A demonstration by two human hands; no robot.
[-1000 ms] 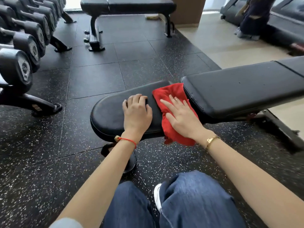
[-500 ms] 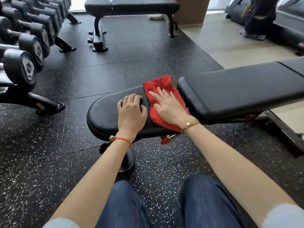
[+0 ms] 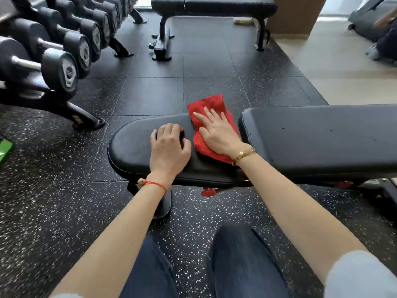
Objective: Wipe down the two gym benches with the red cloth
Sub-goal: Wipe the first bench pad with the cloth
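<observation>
A black padded gym bench lies across in front of me, with a rounded seat pad [image 3: 131, 147] on the left and a long back pad [image 3: 318, 134] on the right. The red cloth [image 3: 211, 104] is spread over the seat pad's right end, hanging past its far edge. My right hand [image 3: 217, 131] presses flat on the cloth with fingers spread. My left hand [image 3: 169, 147] rests on the bare seat pad just left of the cloth, fingers curled, holding nothing. A second black bench [image 3: 214, 5] stands at the far side of the floor.
A rack of black dumbbells [image 3: 58, 67] runs along the left, its foot [image 3: 86, 121] close to the seat pad. A green object [image 3: 5, 148] shows at the left edge. A seated person [image 3: 386, 44] is at the far right by a treadmill. My knees are below.
My right hand has slid the red cloth away from me, from the near edge of the seat pad to its far edge. My left hand has stayed on the pad.
</observation>
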